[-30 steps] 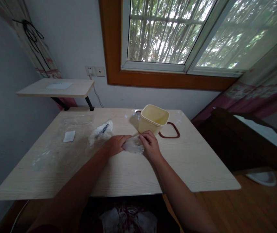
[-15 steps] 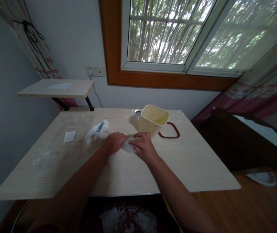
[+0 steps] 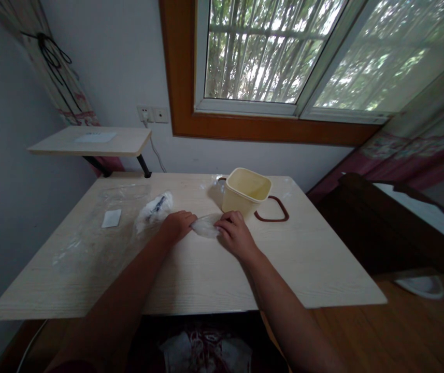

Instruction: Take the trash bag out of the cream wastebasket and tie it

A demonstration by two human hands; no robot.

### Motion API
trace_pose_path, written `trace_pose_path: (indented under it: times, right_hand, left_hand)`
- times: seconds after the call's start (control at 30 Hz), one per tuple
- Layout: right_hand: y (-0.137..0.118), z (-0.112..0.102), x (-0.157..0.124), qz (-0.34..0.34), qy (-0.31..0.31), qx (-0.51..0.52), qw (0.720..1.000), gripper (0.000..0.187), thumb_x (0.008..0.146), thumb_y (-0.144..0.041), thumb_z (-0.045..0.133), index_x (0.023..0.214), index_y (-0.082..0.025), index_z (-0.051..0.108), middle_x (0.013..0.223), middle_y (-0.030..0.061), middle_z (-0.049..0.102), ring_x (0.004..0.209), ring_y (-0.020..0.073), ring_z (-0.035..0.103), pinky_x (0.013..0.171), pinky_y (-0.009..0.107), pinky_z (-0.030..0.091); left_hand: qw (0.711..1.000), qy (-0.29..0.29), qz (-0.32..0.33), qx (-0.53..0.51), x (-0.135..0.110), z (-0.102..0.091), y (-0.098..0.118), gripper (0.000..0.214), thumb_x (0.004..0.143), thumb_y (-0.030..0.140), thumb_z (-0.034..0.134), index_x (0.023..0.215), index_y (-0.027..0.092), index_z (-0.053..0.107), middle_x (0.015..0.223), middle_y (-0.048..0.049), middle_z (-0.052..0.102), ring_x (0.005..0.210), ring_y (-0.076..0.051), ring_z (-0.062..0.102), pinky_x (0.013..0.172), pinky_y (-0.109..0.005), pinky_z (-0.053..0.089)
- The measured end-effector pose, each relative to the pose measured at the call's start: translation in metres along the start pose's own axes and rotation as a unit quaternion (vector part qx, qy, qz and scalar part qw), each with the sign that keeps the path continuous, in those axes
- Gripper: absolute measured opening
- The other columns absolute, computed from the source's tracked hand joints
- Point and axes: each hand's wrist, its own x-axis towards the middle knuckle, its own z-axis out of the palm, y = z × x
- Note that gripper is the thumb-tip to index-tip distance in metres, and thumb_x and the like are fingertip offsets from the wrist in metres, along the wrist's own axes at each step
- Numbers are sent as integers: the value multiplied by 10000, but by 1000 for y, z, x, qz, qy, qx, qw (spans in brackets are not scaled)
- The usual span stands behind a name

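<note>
A small translucent plastic bag [image 3: 205, 226] is stretched sideways between my hands, low over the table. My left hand [image 3: 178, 226] pinches its left end with closed fingers. At its right end, my right hand [image 3: 234, 231] grips the plastic between thumb and fingers. A cream-coloured plastic bin [image 3: 246, 192] stands just behind my right hand, and a brown curved handle [image 3: 280, 215] lies beside it. To the left of my left hand sits a crumpled white plastic bag [image 3: 155, 208] with dark print.
A large clear plastic sheet [image 3: 85, 243] lies on the table's left, with a white paper square [image 3: 111, 218] on it. A raised shelf [image 3: 89, 141] stands at the back left of the wooden table [image 3: 214, 290]. The window wall borders the back.
My hands have moved apart, the left one shifting left. The small plastic bag, bunched between them before, is now drawn out longer.
</note>
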Motion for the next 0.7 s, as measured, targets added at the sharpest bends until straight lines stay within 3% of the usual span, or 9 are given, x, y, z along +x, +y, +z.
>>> trace_pose_path:
  times: [0.13,0.23,0.43,0.53,0.7]
  right_hand:
    - [-8,-5,1,-5,10,-1,1000,354,941,-220,560,1281,-271,642,1212,111,582,1129,282,534,970,494,465]
    - [-19,-4,4,-22,-11,-22,999,504,927,-341,626,1415,-259,530,1329,136,559,1218,309,513,1035,514,438]
    - [-27,20,12,6,-84,-102,991,686,908,-506,662,1472,-182,445,1304,185,613,1193,346,537,1052,537,412]
    - [-23,27,12,13,-115,-151,982,576,927,-463,655,1395,-159,516,1139,166,684,1065,331,576,979,507,438]
    - [-18,26,12,5,-149,-204,967,163,915,-296,684,1053,-210,678,977,122,711,986,305,578,869,436,441]
  left_hand:
    - [1000,-2,12,17,1,-2,1,121,924,209,553,1005,171,635,958,-69,676,941,-233,609,821,-350,486]
    - [999,6,25,32,2,-1,6,108,919,203,562,1003,177,626,953,-74,666,933,-243,597,809,-363,482]
    - [999,17,30,35,6,2,18,74,886,180,589,959,188,590,919,-87,654,939,-263,593,806,-384,485]
    - [999,18,24,34,7,1,21,57,892,215,598,943,194,581,905,-88,656,928,-262,600,796,-378,487]
    - [998,16,29,44,5,-2,20,27,892,216,596,903,192,598,880,-82,673,889,-246,618,760,-352,486]
